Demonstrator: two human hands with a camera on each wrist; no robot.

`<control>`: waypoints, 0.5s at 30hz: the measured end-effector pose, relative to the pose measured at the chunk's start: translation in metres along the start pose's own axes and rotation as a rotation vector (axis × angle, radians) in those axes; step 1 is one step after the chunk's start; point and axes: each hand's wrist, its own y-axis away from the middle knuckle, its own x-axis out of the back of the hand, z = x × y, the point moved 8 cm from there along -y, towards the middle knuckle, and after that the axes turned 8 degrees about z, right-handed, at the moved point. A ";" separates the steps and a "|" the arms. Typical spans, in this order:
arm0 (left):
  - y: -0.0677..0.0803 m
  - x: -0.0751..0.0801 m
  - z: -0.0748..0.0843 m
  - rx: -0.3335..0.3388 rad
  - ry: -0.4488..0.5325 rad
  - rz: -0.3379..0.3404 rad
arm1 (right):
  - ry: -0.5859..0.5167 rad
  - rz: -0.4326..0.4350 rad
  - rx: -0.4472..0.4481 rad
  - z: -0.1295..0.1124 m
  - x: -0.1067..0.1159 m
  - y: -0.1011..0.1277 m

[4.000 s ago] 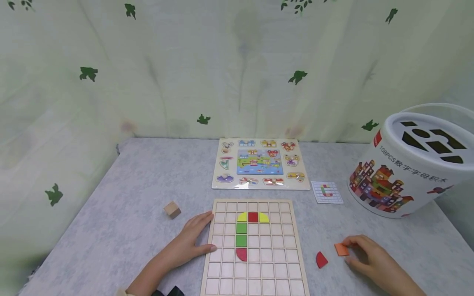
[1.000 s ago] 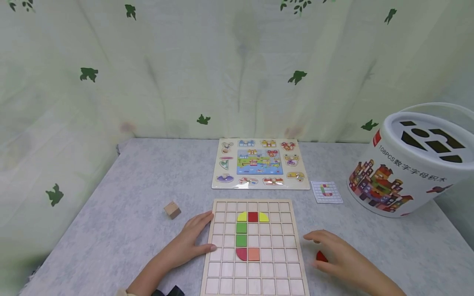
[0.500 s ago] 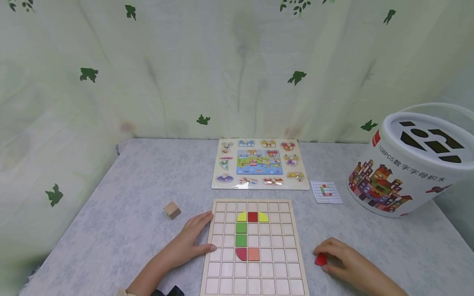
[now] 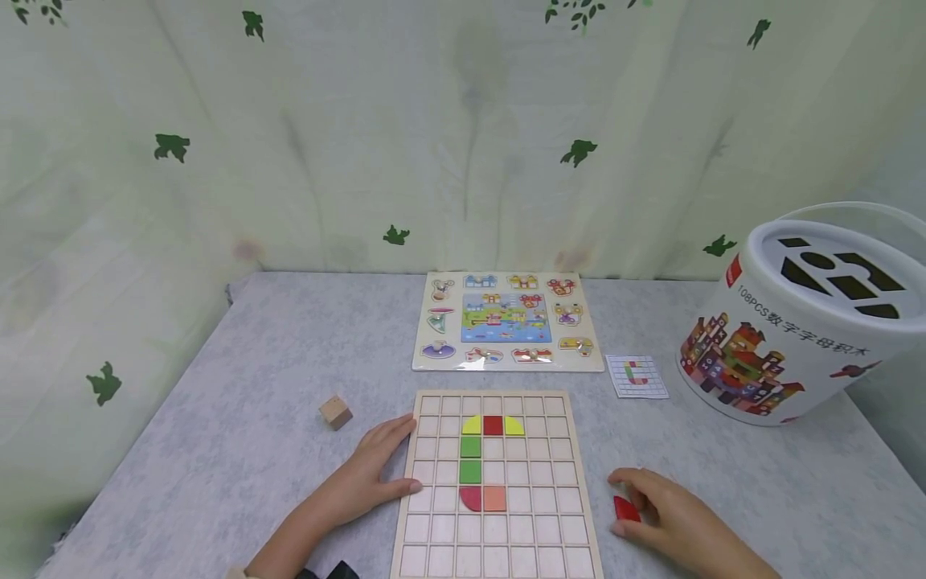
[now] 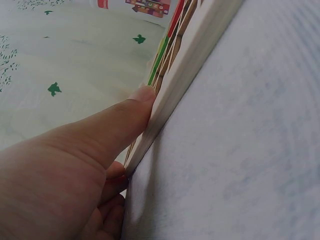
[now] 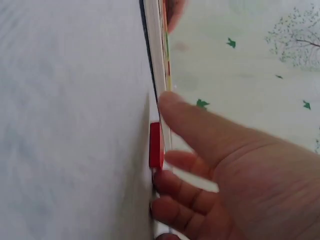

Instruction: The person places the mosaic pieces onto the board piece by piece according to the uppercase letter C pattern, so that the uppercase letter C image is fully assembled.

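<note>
While the left hand point(image 4: 369, 474) lies flat with straight fingers against the grid board's point(image 4: 499, 555) 9 o'clock edge, the right hand point(image 4: 669, 515) rests on the desk point(image 4: 239, 418) at the board's 3 o'clock, its grip curled around a red piece point(image 4: 625, 509). A wooden cube point(image 4: 336, 412) sits at the left hand's 11 o'clock, and a white bucket point(image 4: 796, 322) stands at the far right.

A grid board point(image 4: 499, 555) lies nearest on the table point(image 4: 239, 386); a picture puzzle point(image 4: 506, 322) behind it, a bucket point(image 4: 796, 322) far right, a cube point(image 4: 336, 412) left.
</note>
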 end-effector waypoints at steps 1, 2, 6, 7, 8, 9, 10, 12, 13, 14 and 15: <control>0.000 0.000 0.000 -0.001 0.001 0.000 | -0.019 -0.033 0.000 0.000 -0.001 0.001; 0.000 0.000 0.000 -0.002 0.003 0.000 | -0.045 -0.067 0.003 0.001 -0.002 0.002; 0.000 -0.001 -0.001 -0.007 0.001 0.001 | -0.149 -0.191 0.053 -0.002 -0.004 0.007; 0.000 0.000 -0.001 -0.008 0.000 0.002 | -0.167 -0.205 0.075 -0.004 -0.004 0.008; 0.000 0.000 -0.001 -0.009 -0.001 0.003 | -0.173 -0.211 0.101 -0.005 -0.004 0.008; 0.000 0.000 -0.001 -0.010 -0.002 0.003 | -0.175 -0.211 0.124 -0.007 -0.003 0.008; 0.000 0.000 -0.001 -0.010 -0.002 0.004 | -0.171 -0.207 0.146 -0.008 -0.003 0.008; 0.000 0.000 -0.001 -0.010 -0.001 0.004 | -0.161 -0.194 0.190 -0.011 -0.002 0.008; 0.000 0.000 0.000 -0.010 -0.001 0.004 | -0.151 -0.188 0.203 -0.011 -0.001 0.007; 0.000 0.000 0.000 -0.009 0.000 0.004 | -0.143 -0.185 0.215 -0.012 -0.002 0.007; 0.000 0.000 0.000 -0.008 0.001 0.004 | -0.133 -0.182 0.227 -0.012 -0.001 0.006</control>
